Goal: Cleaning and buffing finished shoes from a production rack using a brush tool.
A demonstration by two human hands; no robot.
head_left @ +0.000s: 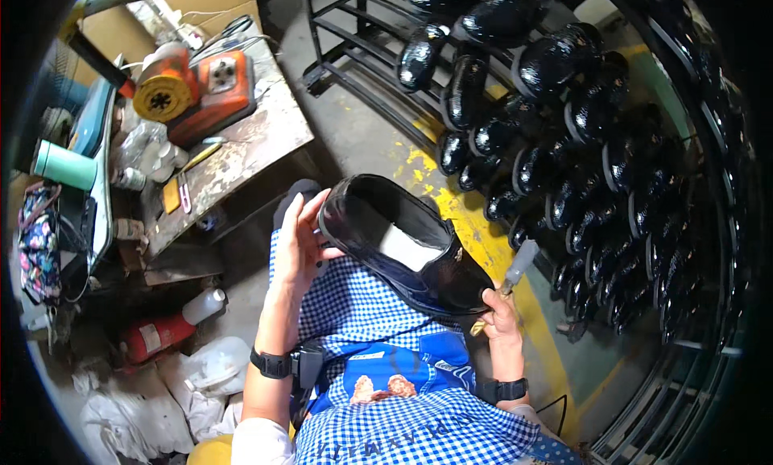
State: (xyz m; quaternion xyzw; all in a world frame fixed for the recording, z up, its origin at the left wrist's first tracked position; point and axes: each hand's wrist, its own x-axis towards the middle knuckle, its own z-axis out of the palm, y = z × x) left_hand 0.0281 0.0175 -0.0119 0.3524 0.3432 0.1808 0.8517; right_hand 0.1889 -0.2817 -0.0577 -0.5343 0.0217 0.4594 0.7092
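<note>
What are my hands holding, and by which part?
Your left hand holds a black shoe by its heel; your right hand pinches its toe and also grips a grey-tipped tool below that tip.

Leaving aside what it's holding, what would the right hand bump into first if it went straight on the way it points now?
Probably the glossy black shoes racked ahead. In the picture, yellow-painted floor shows between them and the right hand, but depth is unclear, so that's a guess.

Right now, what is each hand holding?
Left hand: holding the black shoe at its heel.
Right hand: holding the shoe's toe, plus a grey-ended tool.
</note>
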